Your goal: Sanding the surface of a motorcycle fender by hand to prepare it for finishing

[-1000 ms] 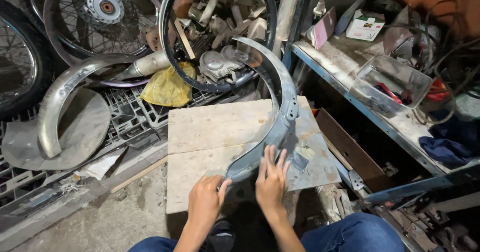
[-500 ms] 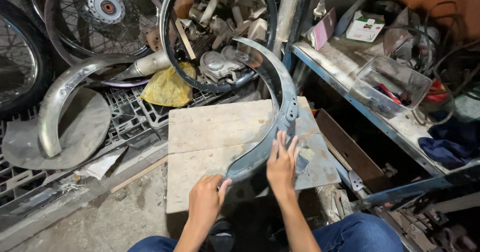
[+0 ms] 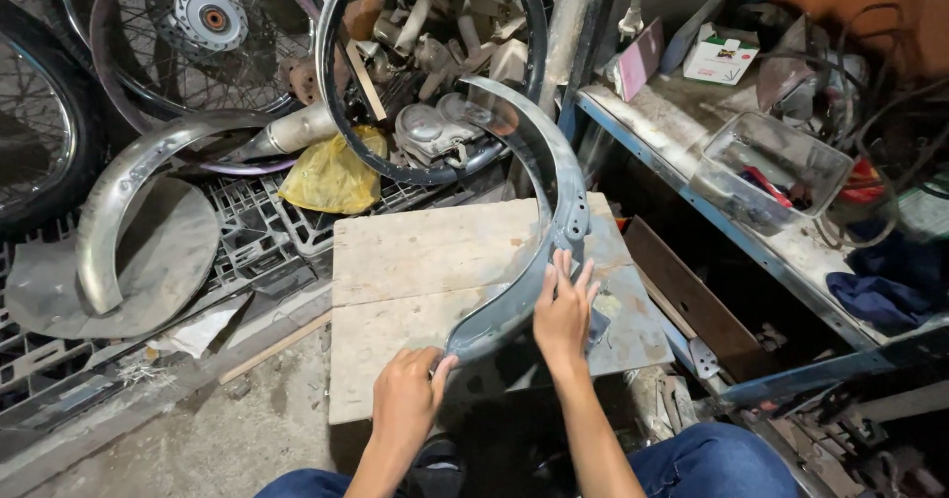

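- The right hand (image 3: 565,312) has slid up along the fender (image 3: 554,211) since a moment ago. Before, it lay flat lower down on the board (image 3: 415,261); now it sits higher, by the bracket.
- That looks like feeling along the metal, with a firmer hold on the curve.
- The right fingers (image 3: 563,266) are spread and point up, pressing on the fender's inner edge. The palm is just below them.
- The left hand (image 3: 405,399) has not moved. Its fingers are curled, and the thumb and fingertips pinch the fender's low end.
- The fender stands on its edge on the board, arching up and away from both hands toward the rim (image 3: 435,73) behind.
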